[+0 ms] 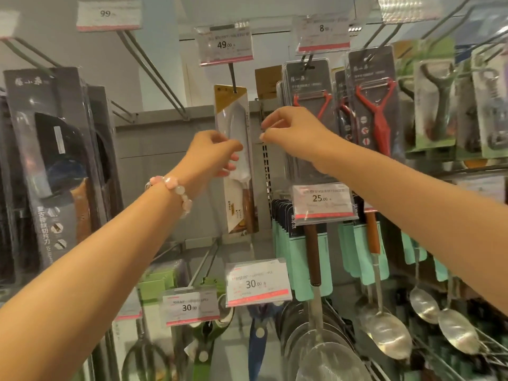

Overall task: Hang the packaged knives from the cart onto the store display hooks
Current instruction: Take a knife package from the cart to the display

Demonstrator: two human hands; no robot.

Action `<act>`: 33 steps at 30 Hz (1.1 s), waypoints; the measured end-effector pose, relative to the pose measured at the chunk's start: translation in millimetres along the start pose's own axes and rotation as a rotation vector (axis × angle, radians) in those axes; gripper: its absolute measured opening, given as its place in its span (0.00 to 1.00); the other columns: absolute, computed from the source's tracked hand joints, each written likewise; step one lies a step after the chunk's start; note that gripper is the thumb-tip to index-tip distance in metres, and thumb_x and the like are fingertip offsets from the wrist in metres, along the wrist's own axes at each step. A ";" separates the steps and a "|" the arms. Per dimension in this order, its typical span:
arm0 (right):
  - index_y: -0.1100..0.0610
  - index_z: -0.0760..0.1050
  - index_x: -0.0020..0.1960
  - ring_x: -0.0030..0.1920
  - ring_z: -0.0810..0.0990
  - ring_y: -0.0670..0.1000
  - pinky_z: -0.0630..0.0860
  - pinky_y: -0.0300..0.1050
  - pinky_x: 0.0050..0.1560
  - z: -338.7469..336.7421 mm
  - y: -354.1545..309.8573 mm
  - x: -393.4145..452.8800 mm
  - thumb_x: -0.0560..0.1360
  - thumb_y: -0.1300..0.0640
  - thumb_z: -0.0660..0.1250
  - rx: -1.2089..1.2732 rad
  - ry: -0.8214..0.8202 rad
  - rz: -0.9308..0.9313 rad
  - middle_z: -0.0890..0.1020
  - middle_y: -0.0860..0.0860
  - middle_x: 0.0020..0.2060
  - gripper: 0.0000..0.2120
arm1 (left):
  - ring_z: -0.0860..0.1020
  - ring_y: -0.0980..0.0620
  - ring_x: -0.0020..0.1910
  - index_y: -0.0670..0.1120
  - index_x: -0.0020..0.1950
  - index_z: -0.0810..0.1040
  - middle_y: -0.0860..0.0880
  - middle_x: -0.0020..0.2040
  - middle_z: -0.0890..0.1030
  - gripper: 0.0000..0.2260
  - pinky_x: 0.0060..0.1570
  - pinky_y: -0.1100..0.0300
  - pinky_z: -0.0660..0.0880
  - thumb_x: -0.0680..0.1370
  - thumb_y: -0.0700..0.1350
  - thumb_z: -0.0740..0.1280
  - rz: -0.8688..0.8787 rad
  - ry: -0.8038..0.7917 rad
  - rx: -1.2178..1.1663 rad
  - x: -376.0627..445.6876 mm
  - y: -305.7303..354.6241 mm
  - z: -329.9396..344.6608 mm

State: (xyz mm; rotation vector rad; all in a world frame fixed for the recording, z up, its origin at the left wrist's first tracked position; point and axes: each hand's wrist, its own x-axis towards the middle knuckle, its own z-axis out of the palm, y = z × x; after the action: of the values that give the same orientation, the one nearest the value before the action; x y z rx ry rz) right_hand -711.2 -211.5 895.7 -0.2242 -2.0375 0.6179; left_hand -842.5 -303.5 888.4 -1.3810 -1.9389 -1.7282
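On the far left we see dark cleaver boxes (pixel 52 149) under a 99 tag (pixel 108 16). Our left hand (pixel 211 155) curls at the packaged knife (pixel 237 160), which hangs on the display hook (pixel 233 77) under the 49.00 tag (pixel 225 45); whether we're actually gripping it, we cannot tell. Our right hand (pixel 294 133), thumb and fingers loosely apart, hovers just beside its right edge, holding nothing, red peelers (pixel 376 105) beyond.

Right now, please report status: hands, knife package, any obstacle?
Left hand touching packaged knife, grip unclear. Right hand beside it, fingers curled. Package on hook. Nothing blocking.
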 end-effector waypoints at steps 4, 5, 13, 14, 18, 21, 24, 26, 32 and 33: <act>0.54 0.75 0.53 0.49 0.76 0.45 0.72 0.36 0.46 -8.9 -10.4 -47.3 0.74 0.58 0.66 0.044 0.071 -0.011 0.78 0.46 0.46 0.08 | 0.78 0.50 0.34 0.41 0.54 0.77 0.45 0.38 0.80 0.08 0.40 0.58 0.78 0.78 0.43 0.65 0.050 -0.135 -0.157 -42.8 18.1 -8.2; 0.55 0.76 0.53 0.51 0.77 0.46 0.74 0.38 0.50 -10.5 -12.7 -58.7 0.74 0.59 0.66 0.047 0.097 0.002 0.79 0.48 0.47 0.08 | 0.78 0.50 0.33 0.42 0.51 0.77 0.45 0.36 0.80 0.06 0.39 0.59 0.77 0.78 0.43 0.65 0.054 -0.173 -0.192 -53.8 22.3 -9.2; 0.57 0.75 0.52 0.42 0.79 0.45 0.74 0.32 0.41 -35.5 -36.2 -163.1 0.75 0.60 0.66 0.000 0.193 0.138 0.81 0.52 0.44 0.07 | 0.74 0.50 0.28 0.42 0.44 0.76 0.45 0.31 0.78 0.04 0.35 0.60 0.73 0.77 0.41 0.65 0.072 -0.464 -0.400 -135.6 48.2 7.8; 0.57 0.75 0.52 0.41 0.79 0.45 0.74 0.32 0.40 -41.2 -38.5 -177.9 0.75 0.61 0.66 -0.010 0.197 0.161 0.80 0.52 0.43 0.06 | 0.73 0.50 0.28 0.42 0.43 0.76 0.44 0.31 0.78 0.04 0.34 0.59 0.73 0.77 0.41 0.65 0.073 -0.505 -0.424 -145.6 51.3 13.8; 0.63 0.74 0.53 0.33 0.77 0.40 0.71 0.27 0.33 -70.4 -41.0 -239.6 0.77 0.63 0.63 -0.051 0.216 0.278 0.79 0.52 0.38 0.06 | 0.71 0.51 0.25 0.43 0.39 0.75 0.45 0.27 0.78 0.09 0.32 0.59 0.69 0.78 0.42 0.63 0.063 -0.666 -0.483 -185.7 65.6 49.6; 0.66 0.74 0.54 0.28 0.75 0.35 0.70 0.26 0.31 -98.6 -37.2 -286.4 0.78 0.65 0.61 -0.097 0.224 0.385 0.78 0.52 0.35 0.08 | 0.70 0.51 0.25 0.42 0.38 0.75 0.45 0.27 0.78 0.11 0.30 0.60 0.69 0.79 0.43 0.62 0.051 -0.801 -0.501 -214.6 78.4 80.6; 0.64 0.75 0.53 0.29 0.76 0.35 0.71 0.26 0.32 -130.2 -36.9 -330.7 0.78 0.62 0.62 -0.180 0.241 0.497 0.79 0.50 0.35 0.07 | 0.69 0.51 0.24 0.41 0.37 0.74 0.44 0.27 0.78 0.12 0.27 0.63 0.69 0.79 0.43 0.62 0.033 -0.935 -0.504 -244.6 93.4 110.9; 0.62 0.76 0.52 0.31 0.77 0.37 0.71 0.27 0.33 -151.6 -38.3 -359.7 0.78 0.60 0.62 -0.234 0.240 0.568 0.80 0.50 0.36 0.07 | 0.69 0.50 0.25 0.41 0.38 0.74 0.43 0.27 0.78 0.12 0.28 0.62 0.69 0.79 0.43 0.62 0.039 -1.019 -0.498 -266.5 105.4 129.7; 0.59 0.78 0.50 0.41 0.80 0.47 0.77 0.41 0.46 -231.3 -43.1 -474.6 0.78 0.56 0.63 -0.428 0.224 0.786 0.83 0.54 0.42 0.08 | 0.74 0.50 0.28 0.41 0.39 0.77 0.43 0.31 0.80 0.12 0.34 0.58 0.70 0.79 0.45 0.63 0.097 -1.317 -0.457 -355.3 153.3 199.1; 0.59 0.78 0.50 0.42 0.80 0.49 0.78 0.43 0.47 -244.7 -44.4 -494.6 0.78 0.56 0.63 -0.454 0.223 0.822 0.83 0.55 0.43 0.08 | 0.74 0.50 0.28 0.42 0.39 0.78 0.44 0.32 0.81 0.11 0.34 0.58 0.71 0.79 0.45 0.63 0.097 -1.353 -0.450 -372.2 162.2 211.9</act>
State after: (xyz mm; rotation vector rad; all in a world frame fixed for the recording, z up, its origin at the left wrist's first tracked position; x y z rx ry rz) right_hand -241.2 -363.6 645.8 -1.3784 -1.7940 0.5623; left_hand -433.9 -325.3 682.7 -3.3174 -1.8018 -1.2248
